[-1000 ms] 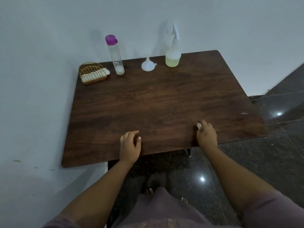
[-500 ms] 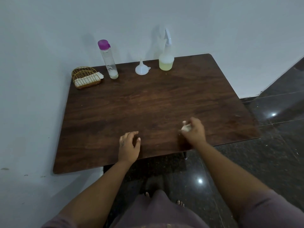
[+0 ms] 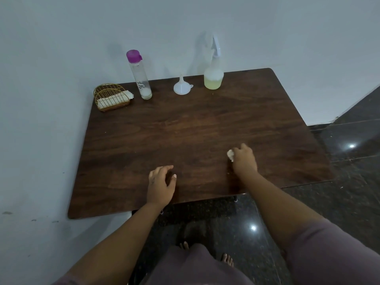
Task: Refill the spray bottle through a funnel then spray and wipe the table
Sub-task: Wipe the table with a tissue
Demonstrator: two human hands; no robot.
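The spray bottle [image 3: 213,76] stood upright at the back edge of the table [image 3: 185,128], right of the middle, with pale yellowish liquid filling its lower part. The funnel [image 3: 182,88] sat just to its left, wide end down and spout up, not touching it. Further left was a tall clear bottle [image 3: 139,77] with a purple cap, and in the back left corner a small wire holder [image 3: 111,97] with white napkins in it, pretty much against the wall [image 3: 61,58].

So everything was lined up along the far edge, and the whole middle of the dark wood top was bare room to work on.

The right hand [image 3: 243,160] was down on the table towards the front right, fingers curled around a small white wad [image 3: 230,155] that poked out on its left side. Couldn't really tell if that was tissue or cloth. The left hand [image 3: 161,186] rested near the front edge, about centre, fingers loosely bent and holding nothing.

The table's left side ran along the wall; the right side and front edge opened onto a dark glossy floor [image 3: 339,161].
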